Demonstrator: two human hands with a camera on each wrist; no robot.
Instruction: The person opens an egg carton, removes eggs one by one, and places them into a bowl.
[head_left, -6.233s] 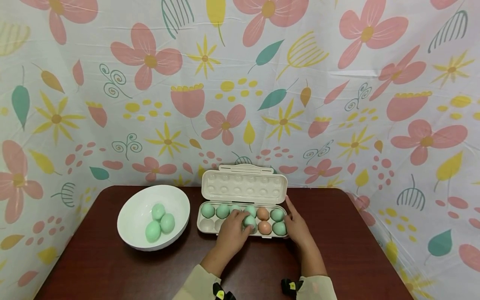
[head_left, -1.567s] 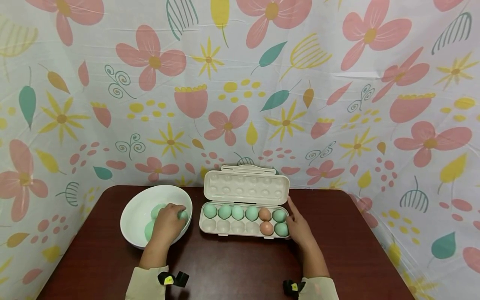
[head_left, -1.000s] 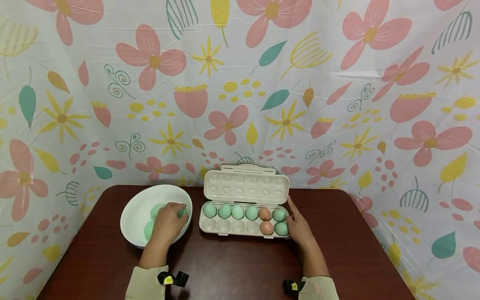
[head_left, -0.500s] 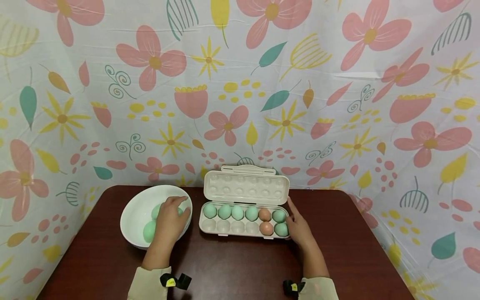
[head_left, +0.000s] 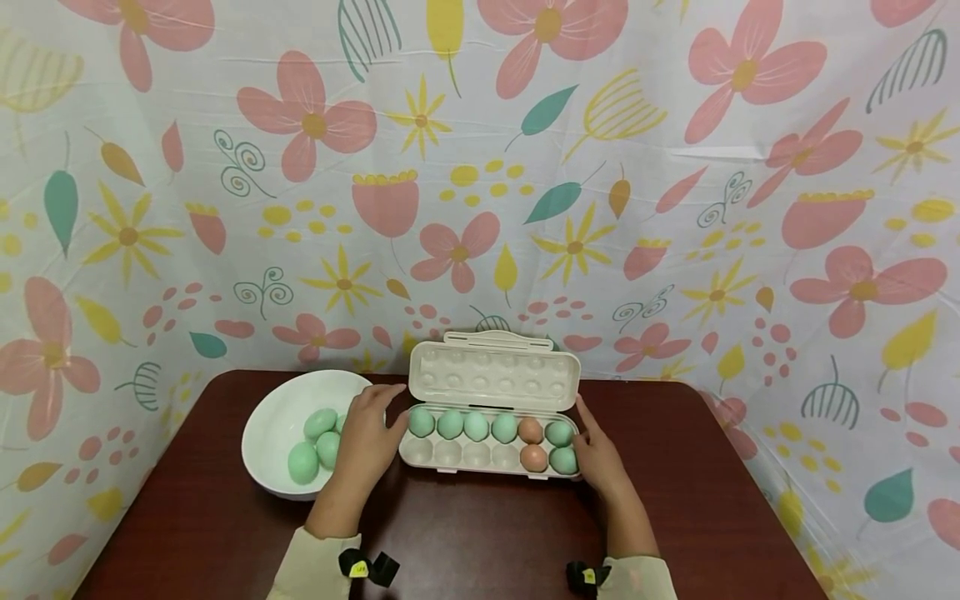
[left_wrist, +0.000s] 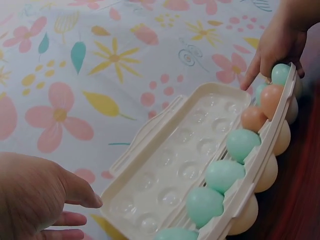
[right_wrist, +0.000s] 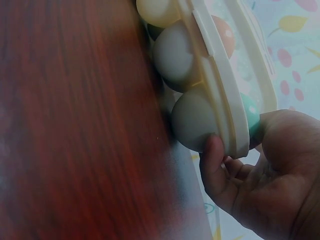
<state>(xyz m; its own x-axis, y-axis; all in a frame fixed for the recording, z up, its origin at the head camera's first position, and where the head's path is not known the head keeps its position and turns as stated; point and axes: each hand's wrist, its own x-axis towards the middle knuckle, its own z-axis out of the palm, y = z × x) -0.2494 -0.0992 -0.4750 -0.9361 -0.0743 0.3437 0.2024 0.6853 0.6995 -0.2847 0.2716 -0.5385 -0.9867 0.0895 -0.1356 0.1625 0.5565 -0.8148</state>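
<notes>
Left hand (head_left: 369, 437): moving off bowl (head_left: 272, 429) to left end of egg carton (head_left: 476, 454), fingers standing apart | Right hand (head_left: 602, 458): still gripping carton's right end | Green eggs (head_left: 303, 462): lying in bowl

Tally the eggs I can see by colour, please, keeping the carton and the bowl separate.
Green eggs in the carton: 6
Orange eggs in the carton: 2
Green eggs in the bowl: 4, one mostly behind the left hand
Total in view: 12
</notes>
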